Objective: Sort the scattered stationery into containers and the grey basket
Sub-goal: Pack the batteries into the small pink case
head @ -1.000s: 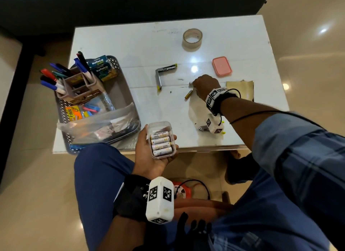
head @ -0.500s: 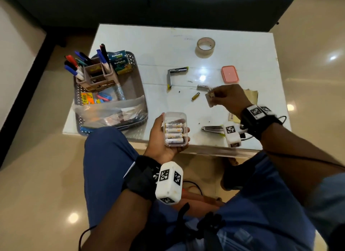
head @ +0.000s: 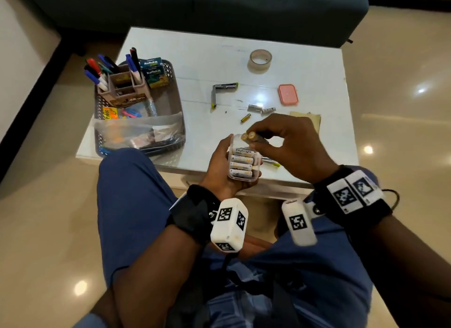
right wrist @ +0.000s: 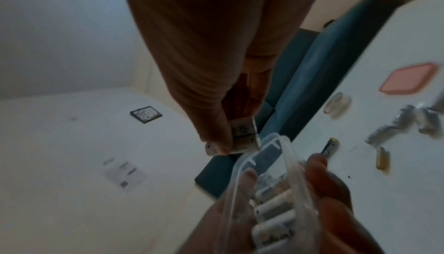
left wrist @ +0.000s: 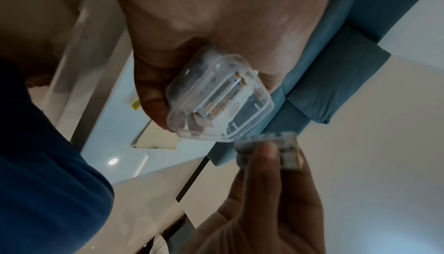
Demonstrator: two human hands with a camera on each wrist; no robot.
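White table [head: 202,59] carries the grey basket [head: 177,112] at its left with a pen holder [head: 122,83] of markers, boxes and a plastic bag inside; tape roll [head: 260,60], pink lid [head: 288,94], a loose battery [head: 245,117] and staple strips [head: 261,108] lie well apart on the right. Step in hand, as I read it: loading batteries into the clear plastic case [head: 242,161]. Left hand [head: 219,171] cups the case just off the near table edge, fingers curled round its sides; four batteries lie inside in a row, crosswise to the case's long axis, which runs away from the person. Right hand [head: 290,147] pinches two batteries [head: 251,137] side by side between thumb and fingers, right above the case's far end, gold ends pointing left, long axis roughly left-right and parallel to those already packed. Next move likely needs lowering the pair into the free far slot, keeping them parallel, then letting go; loose battery not yet collected.
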